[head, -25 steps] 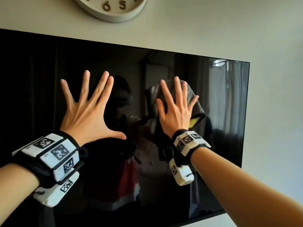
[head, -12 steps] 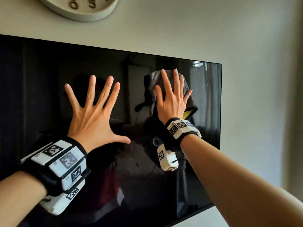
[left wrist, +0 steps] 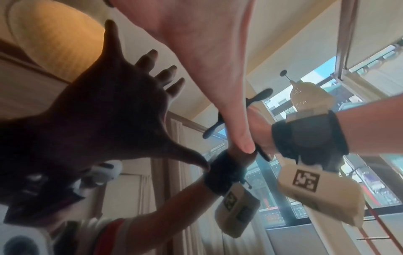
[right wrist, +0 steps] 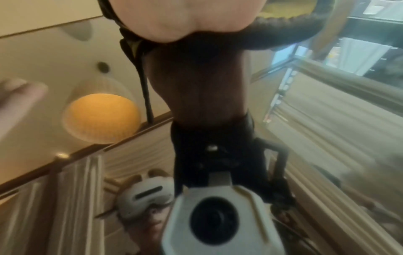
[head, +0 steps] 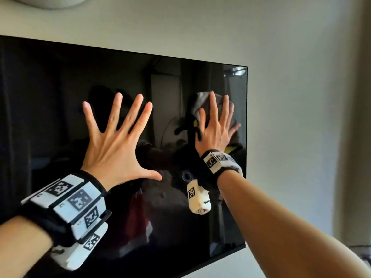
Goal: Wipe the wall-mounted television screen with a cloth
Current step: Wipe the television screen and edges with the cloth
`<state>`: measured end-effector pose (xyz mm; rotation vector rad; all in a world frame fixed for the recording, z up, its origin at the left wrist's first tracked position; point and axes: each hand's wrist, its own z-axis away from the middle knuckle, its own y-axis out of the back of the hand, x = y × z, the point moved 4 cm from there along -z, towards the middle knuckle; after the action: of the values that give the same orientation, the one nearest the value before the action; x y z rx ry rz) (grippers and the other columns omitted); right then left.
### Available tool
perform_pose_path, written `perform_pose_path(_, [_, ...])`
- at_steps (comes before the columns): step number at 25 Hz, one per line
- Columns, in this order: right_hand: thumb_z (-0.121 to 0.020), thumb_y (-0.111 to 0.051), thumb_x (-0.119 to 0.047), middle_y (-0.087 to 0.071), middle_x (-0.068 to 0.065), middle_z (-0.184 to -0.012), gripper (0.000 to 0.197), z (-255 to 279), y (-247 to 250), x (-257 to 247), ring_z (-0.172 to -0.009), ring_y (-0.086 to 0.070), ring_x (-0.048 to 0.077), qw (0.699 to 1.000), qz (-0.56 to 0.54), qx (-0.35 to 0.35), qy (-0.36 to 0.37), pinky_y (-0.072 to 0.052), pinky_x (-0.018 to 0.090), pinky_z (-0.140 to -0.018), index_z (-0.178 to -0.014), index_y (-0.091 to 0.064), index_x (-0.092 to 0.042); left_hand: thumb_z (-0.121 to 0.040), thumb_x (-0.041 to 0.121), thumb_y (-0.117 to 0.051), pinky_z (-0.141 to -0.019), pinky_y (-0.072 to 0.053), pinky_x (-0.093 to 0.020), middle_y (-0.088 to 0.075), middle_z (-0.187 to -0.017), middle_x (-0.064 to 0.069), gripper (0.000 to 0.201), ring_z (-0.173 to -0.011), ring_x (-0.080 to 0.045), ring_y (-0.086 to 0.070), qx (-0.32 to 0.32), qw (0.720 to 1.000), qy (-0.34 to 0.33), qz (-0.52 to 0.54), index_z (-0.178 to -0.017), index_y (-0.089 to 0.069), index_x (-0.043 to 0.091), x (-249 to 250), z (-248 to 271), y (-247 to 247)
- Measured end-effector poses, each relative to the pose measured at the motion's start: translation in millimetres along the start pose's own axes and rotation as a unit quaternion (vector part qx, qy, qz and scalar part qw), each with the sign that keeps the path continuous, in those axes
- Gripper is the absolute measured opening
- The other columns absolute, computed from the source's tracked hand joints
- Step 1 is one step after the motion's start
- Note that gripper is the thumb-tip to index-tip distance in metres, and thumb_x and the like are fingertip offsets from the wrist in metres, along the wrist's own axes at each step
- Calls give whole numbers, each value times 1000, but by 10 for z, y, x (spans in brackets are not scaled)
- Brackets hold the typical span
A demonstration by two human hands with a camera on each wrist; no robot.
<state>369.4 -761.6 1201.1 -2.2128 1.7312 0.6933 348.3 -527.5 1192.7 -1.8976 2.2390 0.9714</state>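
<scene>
Two hands (head: 160,135), cloth (head: 202,103) flat on television (head: 60,93)

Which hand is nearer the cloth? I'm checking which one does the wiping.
Right. The right hand presses flat on the cloth against the television screen; the left hand spreads bare, well to its left.

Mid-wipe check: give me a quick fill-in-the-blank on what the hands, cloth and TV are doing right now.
1. The grey cloth is pressed flat against the television screen by the ____ hand.
2. The left hand has its fingers spread and holds ____.
3. The cloth sits near the screen's ____ edge.
4. Above the television, the rim of a ____ shows on the wall.

Missing words: right; nothing; right; clock
</scene>
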Motion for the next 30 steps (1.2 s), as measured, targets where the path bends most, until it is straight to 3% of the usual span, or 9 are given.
perform_pose_path(4, [-95, -29, -47, -6, -1, -162, 56, 731, -40, 327, -149, 1, 22, 999, 17, -33, 21, -7, 70, -111, -150, -17, -42, -35, 103, -50, -106, 3, -83, 12, -169, -4, 160, -153, -39, 14, -44, 999, 4, -24, -160, 6, 20, 145, 116, -166])
perform_pose_path(7, [-96, -34, -48, -8, -3, -162, 55, 598, -96, 60, -149, 1, 21, 996, 5, -35, 83, 2, 68, -113, -149, -20, -44, -31, 102, -51, -105, 2, -84, 15, -168, -4, 163, -152, -39, 16, -59, 998, 10, -34, -160, 8, 21, 161, 129, -198])
perform_pose_path(12, [-95, -24, -51, -8, -3, -162, 55, 585, -26, 500, -149, 0, 21, 1000, -1, -7, -19, -8, 71, -111, -149, -18, -45, -33, 100, -54, -105, 7, -82, 22, -167, -2, 163, -152, -38, 20, -61, 998, 16, -22, -158, 15, 23, 168, 132, -200])
perform_pose_path(17, [-96, -34, -47, -12, 0, -161, 54, 766, -86, 154, -149, -2, 23, 992, 15, -44, 120, 0, 68, -113, -149, -25, -40, -35, 100, -54, -105, 4, -83, 26, -165, -2, 162, -151, -38, 23, -64, 998, 22, -12, -156, 22, 24, 163, 133, -179])
perform_pose_path(20, [-94, -29, -49, -12, -3, -161, 55, 501, -4, 395, -149, -4, 19, 1000, -7, -5, 22, -4, 67, -113, -148, -26, -41, -38, 99, -55, -106, 4, -82, 25, -166, -3, 160, -151, -38, 21, -64, 998, 21, -14, -157, 21, 24, 157, 149, -172])
perform_pose_path(22, [-95, -27, -49, -12, 0, -161, 55, 828, -28, 651, -149, -4, 23, 1000, -6, -15, -4, -8, 68, -112, -149, -24, -40, -39, 98, -56, -106, 4, -82, 26, -166, -3, 159, -151, -38, 21, -64, 998, 19, -13, -157, 21, 23, 165, 150, -168])
perform_pose_path(25, [-96, -36, -43, -15, 6, -161, 54, 1372, -151, 402, -149, -5, 28, 992, 19, -68, 102, -5, 70, -111, -149, -26, -36, -41, 97, -58, -107, 6, -81, 26, -166, -3, 158, -151, -38, 21, -66, 998, 19, -12, -157, 21, 23, 173, 157, -150])
perform_pose_path(28, [-97, -40, -45, -17, 3, -160, 52, 921, -123, -65, -149, -6, 25, 986, 0, -40, 161, 1, 65, -114, -148, -31, -37, -39, 96, -60, -108, 5, -81, 23, -167, -1, 159, -152, -37, 19, -62, 998, 17, -7, -158, 16, 23, 143, 334, -170])
perform_pose_path(30, [-97, -40, -45, -17, 1, -161, 52, 673, -94, 14, -149, -6, 22, 994, -2, -6, 107, -2, 66, -114, -148, -30, -39, -38, 96, -59, -107, 3, -82, 18, -168, -2, 159, -153, -38, 16, -63, 998, 13, -25, -160, 11, 22, 42, 565, -196])
